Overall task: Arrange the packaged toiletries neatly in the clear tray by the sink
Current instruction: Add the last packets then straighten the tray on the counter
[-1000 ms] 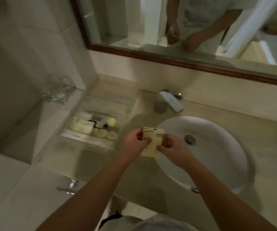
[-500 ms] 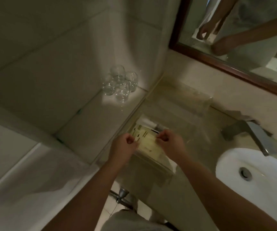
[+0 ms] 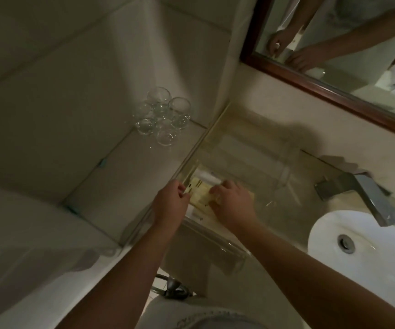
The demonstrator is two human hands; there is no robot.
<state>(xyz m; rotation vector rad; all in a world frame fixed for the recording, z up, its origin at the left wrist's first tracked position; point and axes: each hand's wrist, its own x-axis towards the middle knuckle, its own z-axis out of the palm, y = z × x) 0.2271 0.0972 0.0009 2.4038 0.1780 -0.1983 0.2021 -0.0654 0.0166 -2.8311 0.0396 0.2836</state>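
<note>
Step in hand, as judged: seating one cream packet (image 3: 199,194) into the near-left corner of the clear tray (image 3: 283,173).

Grip: two-handed and narrow. The left hand (image 3: 171,203) pinches the packet's left edge. The right hand (image 3: 233,204) has its fingertips curled onto the opposite edge. The packet sits low between them, inside the tray walls. Whether it already touches the tray floor cannot be told; the frame is dim and blurred.

Doing it well: keep the packet flat and square to the tray's left wall, printed face up. Lower both edges together. Slide it against the white roll-shaped packet (image 3: 207,178) just beyond the fingertips. Let go only once it lies level.

Edges: the tray's left wall runs close outside the left grip, so the knuckles have little slack there. The front rim lies under the wrists; withdrawing calls for lifting up, not dragging back.

Open room: beyond and right of the grip, much of the tray looks unfilled. The glasses (image 3: 163,119) stand well apart on the tiled ledge, beyond-left. The tap (image 3: 367,198) and basin (image 3: 367,252) are well to the right on the counter (image 3: 310,210).
</note>
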